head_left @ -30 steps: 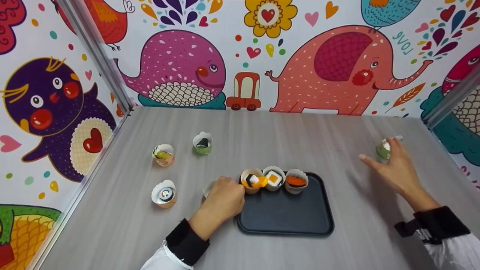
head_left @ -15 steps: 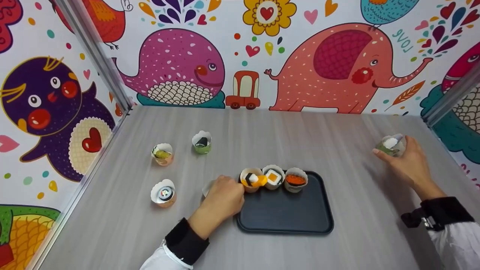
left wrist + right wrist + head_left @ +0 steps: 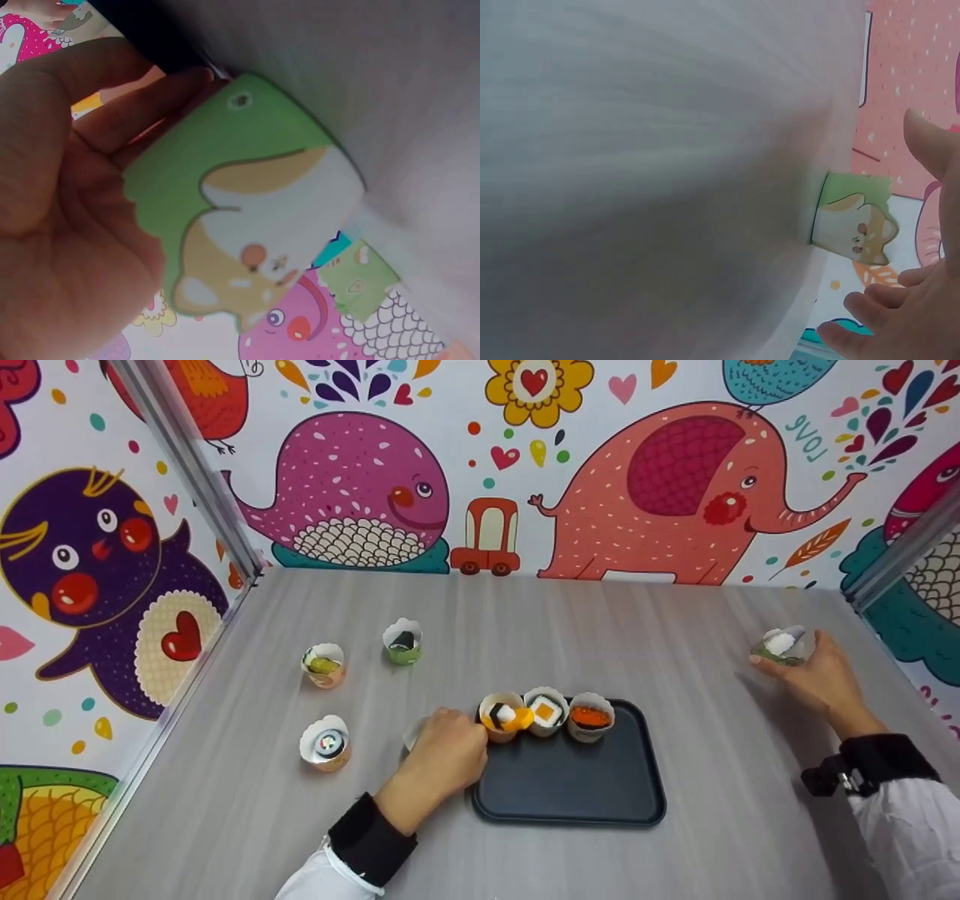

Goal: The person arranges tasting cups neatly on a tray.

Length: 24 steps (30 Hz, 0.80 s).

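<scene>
My left hand (image 3: 444, 754) bends its fingers beside a green paper cup (image 3: 247, 195) with a dog drawing, right at the left edge of a black tray (image 3: 570, 787). In the head view this hand hides most of that cup. At the far right, another green paper cup (image 3: 855, 217), with a dog drawing and a white sushi-like piece (image 3: 780, 643) inside, stands on the table. My right hand (image 3: 817, 679) spreads its thumb and fingers on either side of it. In the right wrist view, the cup stands a little beyond the fingertips.
Along the tray's back edge sit cups holding a yellow-and-black piece (image 3: 504, 715), a white square piece (image 3: 546, 712) and an orange-topped piece (image 3: 590, 718). On the left stand a green cup (image 3: 403, 649), a cup with yellow filling (image 3: 324, 665) and a cup with a round roll (image 3: 327, 743).
My right hand has moved right and turned so that thumb and fingers flank the green cup at far right. My left hand has stayed put. The head view has shifted slightly.
</scene>
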Motion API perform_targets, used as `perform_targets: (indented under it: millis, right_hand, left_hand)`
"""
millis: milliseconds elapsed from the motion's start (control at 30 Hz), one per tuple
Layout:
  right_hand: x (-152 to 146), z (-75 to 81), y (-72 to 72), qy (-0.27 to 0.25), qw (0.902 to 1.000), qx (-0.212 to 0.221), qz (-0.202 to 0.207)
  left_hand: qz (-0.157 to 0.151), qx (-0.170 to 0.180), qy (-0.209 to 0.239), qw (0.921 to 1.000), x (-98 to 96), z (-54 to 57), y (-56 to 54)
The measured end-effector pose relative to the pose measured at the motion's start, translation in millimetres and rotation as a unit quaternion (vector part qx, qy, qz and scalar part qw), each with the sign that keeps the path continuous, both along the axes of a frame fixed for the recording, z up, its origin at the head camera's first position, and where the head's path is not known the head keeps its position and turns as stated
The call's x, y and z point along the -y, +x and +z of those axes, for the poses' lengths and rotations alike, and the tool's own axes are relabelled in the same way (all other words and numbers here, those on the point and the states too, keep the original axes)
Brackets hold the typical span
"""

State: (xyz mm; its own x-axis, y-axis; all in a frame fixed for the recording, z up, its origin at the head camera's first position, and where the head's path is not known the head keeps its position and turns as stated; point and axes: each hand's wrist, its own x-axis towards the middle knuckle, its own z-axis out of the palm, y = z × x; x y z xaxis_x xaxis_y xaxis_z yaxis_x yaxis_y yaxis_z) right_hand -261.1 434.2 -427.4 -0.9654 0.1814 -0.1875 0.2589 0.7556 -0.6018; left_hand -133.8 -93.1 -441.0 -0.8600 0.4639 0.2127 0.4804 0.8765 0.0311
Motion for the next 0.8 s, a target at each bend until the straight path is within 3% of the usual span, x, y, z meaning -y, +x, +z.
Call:
perform_targets:
  millis: [567,800]
  right_hand:
    - [-2.7,-12.7,-21.4,-0.045,0.9973,0.031,-0.049]
    - [-3.9,-16.3,-21.2,-0.029,0.9975,0.04,-0.051]
  left_hand:
    - [0.0,0.001,0.003,1.0,2.6,2.2,0.4]
    - [0.001,-0.007,-0.002,1.0,-0.6,1.0,1.6]
